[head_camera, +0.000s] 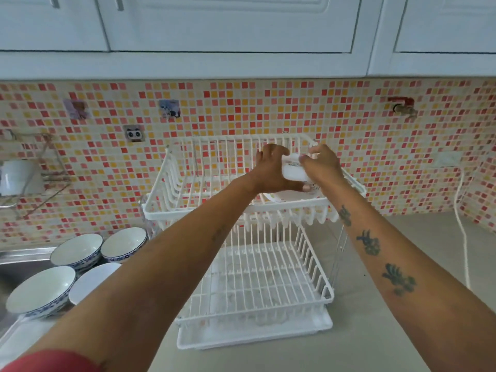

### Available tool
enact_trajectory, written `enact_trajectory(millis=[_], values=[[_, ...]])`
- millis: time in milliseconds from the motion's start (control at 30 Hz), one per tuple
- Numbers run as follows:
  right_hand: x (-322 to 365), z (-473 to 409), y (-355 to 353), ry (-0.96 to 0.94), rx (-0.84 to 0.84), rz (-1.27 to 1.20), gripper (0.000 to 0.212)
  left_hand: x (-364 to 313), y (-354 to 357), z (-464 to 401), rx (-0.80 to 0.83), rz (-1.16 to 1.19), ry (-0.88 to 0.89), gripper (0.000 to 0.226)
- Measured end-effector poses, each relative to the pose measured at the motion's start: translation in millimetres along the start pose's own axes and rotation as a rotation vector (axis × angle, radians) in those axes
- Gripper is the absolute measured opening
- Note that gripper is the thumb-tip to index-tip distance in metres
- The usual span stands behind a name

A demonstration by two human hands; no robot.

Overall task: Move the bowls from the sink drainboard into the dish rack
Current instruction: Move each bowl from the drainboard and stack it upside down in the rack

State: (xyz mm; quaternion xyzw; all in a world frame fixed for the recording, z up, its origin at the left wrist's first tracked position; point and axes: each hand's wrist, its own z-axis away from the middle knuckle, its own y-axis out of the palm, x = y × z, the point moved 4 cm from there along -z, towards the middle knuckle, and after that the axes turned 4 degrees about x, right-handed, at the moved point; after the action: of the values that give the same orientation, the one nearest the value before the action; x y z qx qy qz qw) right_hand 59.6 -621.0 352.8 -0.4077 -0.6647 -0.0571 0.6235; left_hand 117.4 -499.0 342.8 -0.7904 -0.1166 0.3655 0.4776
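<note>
Both hands are reaching out over the top tier of the white two-tier dish rack [204,208], which is sitting on the table [389,331] against the tiled wall. The left hand [271,167] and right hand [323,163] are both gripping one small white bowl [291,170], tipped on its side, over the right part of the upper basket. There's something white and round lying just below it in that basket, maybe another bowl, can't really tell. Four more blue-patterned bowls [76,251] are waiting on the sink drainboard [16,257] at the near left, bunched up and touching each other. The lower tier is looking bare of dishes.
</note>
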Motion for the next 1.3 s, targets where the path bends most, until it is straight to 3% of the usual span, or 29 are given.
enact_trajectory(millis=[133,267,400,467,667,900,1100,1167,1300], values=[[25,16,-2,-0.292,-0.098,-0.001,0.026,23,-45,27,-0.076,0.085,-0.01,0.087],[63,34,42,-0.383,-0.051,-0.143,0.018,70,-93,70,-0.294,0.204,-0.109,0.057],[126,67,119,-0.475,0.119,-0.304,0.008,119,-143,128,-0.648,0.449,-0.246,0.028],[158,89,154,-0.531,0.223,-0.356,0.012,146,-169,159,-0.798,0.595,-0.329,0.029],[220,153,255,-0.57,0.486,-0.484,0.017,239,-215,257,-0.948,0.657,-0.55,0.03],[208,191,389,-0.349,0.77,-0.44,0.024,343,-203,358,-1.023,0.811,-0.901,0.035],[119,173,486,0.005,0.755,-0.337,0.032,413,-132,389,-0.926,1.103,-1.129,0.052],[81,167,509,0.129,0.75,-0.278,0.047,436,-100,392,-0.896,1.164,-1.19,0.058],[14,156,542,0.294,0.829,-0.146,0.052,469,-42,395,-0.921,1.255,-1.324,0.068]])
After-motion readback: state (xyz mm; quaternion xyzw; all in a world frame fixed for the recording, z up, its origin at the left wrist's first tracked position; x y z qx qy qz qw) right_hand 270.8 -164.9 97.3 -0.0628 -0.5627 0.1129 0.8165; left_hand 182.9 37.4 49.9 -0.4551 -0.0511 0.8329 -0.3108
